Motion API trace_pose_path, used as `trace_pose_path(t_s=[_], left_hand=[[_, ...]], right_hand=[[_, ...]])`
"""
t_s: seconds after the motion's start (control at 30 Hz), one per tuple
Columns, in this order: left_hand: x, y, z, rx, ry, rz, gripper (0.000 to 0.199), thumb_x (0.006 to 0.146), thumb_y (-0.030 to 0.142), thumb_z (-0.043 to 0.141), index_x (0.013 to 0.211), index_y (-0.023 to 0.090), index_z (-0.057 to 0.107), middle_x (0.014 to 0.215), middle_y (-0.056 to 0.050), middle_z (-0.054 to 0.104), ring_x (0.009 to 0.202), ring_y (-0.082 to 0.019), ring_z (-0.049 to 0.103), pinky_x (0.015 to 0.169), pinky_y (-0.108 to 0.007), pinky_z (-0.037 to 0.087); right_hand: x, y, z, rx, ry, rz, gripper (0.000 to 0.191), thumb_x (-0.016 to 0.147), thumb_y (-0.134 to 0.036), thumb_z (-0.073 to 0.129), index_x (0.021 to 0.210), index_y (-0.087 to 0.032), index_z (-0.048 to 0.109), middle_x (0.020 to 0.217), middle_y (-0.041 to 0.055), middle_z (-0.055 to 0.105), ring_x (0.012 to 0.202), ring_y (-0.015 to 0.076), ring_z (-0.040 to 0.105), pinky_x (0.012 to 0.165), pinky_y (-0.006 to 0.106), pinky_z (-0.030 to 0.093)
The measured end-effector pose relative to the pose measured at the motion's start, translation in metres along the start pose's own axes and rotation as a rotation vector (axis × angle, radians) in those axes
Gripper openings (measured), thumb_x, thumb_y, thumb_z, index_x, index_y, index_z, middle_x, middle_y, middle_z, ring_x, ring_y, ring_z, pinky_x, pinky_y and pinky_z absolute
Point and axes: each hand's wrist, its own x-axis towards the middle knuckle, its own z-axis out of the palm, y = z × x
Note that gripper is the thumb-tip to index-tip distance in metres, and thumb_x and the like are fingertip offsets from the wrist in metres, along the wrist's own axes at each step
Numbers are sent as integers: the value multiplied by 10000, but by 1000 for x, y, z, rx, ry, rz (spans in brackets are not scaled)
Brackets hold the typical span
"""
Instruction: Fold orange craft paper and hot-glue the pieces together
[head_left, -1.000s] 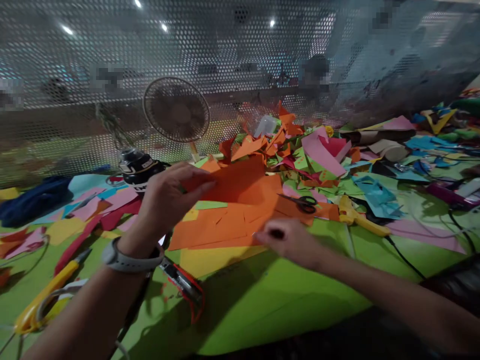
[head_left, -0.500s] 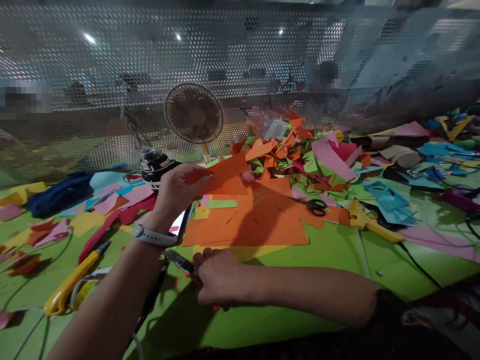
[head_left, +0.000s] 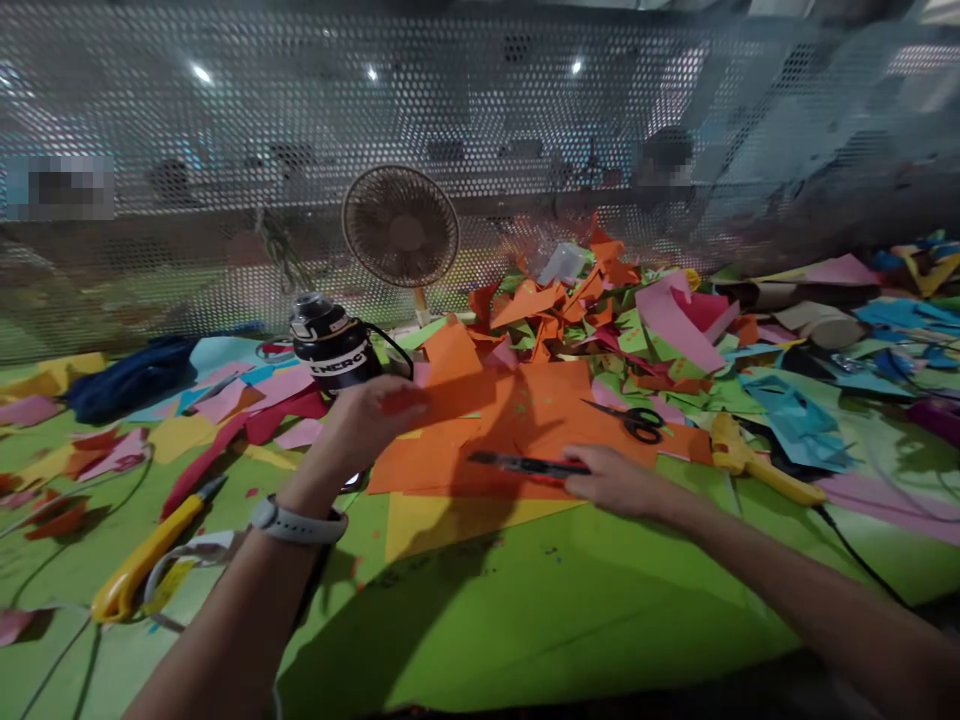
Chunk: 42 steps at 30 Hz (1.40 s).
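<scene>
My left hand, with a light watch band on its wrist, pinches a folded-looking orange paper piece above the orange sheets. My right hand grips a utility knife with a red and black handle. The knife's tip points left, over the stacked orange paper sheets. A yellow sheet shows from under that stack. Black-handled scissors lie on the orange paper to the right of the knife.
A yellow glue gun lies at right, another yellow-handled tool at left with cables. Behind stand a black bottle and a fan. Paper scraps heap along the perforated metal screen.
My right hand has moved right and up from the table's near side, bringing the knife over the orange sheets. My left hand has lowered the orange paper piece slightly.
</scene>
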Motion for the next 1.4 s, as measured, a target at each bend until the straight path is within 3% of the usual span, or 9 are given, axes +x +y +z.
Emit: trace_pose_path(t_s=[0.07, 0.2, 0.4, 0.53, 0.67, 0.73, 0.83, 1.0, 1.4], left_hand=[[-4, -9, 8, 6, -164, -149, 276, 715, 435, 626, 773, 180, 714, 689, -2, 686, 664, -200, 610, 580, -266, 433], [-8, -31, 23, -32, -269, -234, 335, 698, 480, 579, 806, 189, 704, 715, -9, 704, 677, -210, 633, 582, -270, 460], [-10, -48, 36, 183, -202, -220, 434, 741, 360, 533, 1093, 139, 656, 980, -127, 719, 906, -294, 655, 776, -387, 504], [-30, -39, 55, 363, -98, -38, 472, 887, 270, 388, 1327, 158, 514, 1464, -155, 430, 1338, -320, 382, 1073, -486, 301], [-57, -39, 81, 538, -206, 198, 542, 962, 433, 320, 1478, 270, 287, 1533, -99, 334, 1428, -307, 214, 1109, -545, 226], [-65, -45, 87, 572, -266, 216, 637, 951, 524, 298, 1512, 248, 178, 1545, -120, 297, 1433, -323, 184, 1107, -555, 218], [-66, -52, 86, 586, -325, 228, 717, 935, 596, 242, 1520, 206, 101, 1555, -136, 253, 1432, -330, 179, 1112, -547, 207], [-59, -51, 76, 578, -408, 249, 701, 925, 626, 232, 1508, 242, 177, 1569, -108, 205, 1434, -295, 188, 1130, -487, 192], [-65, -48, 80, 568, -316, 296, 742, 914, 624, 312, 1513, 292, 27, 1582, -97, 162, 1442, -306, 147, 1135, -516, 169]], right_hand=[[-2, 19, -13, 27, 48, 58, 85, 731, -248, 525, 773, -184, 564, 642, -19, 538, 558, 129, 472, 489, 225, 294], [3, 40, -23, 19, 115, 80, 88, 716, -273, 548, 729, -186, 542, 610, -29, 496, 558, 129, 441, 502, 238, 272], [23, 40, -13, 77, 180, -7, 397, 775, -584, 514, 740, -191, 548, 612, -28, 476, 571, 131, 430, 504, 246, 264], [32, 37, -10, 135, 247, -97, 412, 794, -598, 503, 788, -191, 567, 646, -18, 504, 582, 134, 457, 520, 248, 300], [36, 33, -11, 96, 277, -85, 376, 825, -565, 487, 765, -200, 554, 600, -17, 511, 537, 131, 461, 494, 248, 302], [37, 32, -12, 29, 317, -100, 362, 815, -553, 511, 745, -200, 553, 627, -3, 546, 574, 140, 488, 511, 247, 315], [38, 30, -14, -22, 319, -74, 353, 768, -551, 582, 824, -202, 571, 683, 4, 601, 607, 154, 530, 529, 243, 332], [36, 30, -13, -93, 262, -62, 342, 763, -535, 605, 858, -207, 599, 717, 8, 638, 647, 173, 572, 550, 241, 329], [49, 27, -10, -231, 282, -64, 320, 799, -524, 590, 860, -213, 633, 739, 23, 651, 676, 179, 589, 519, 234, 273]])
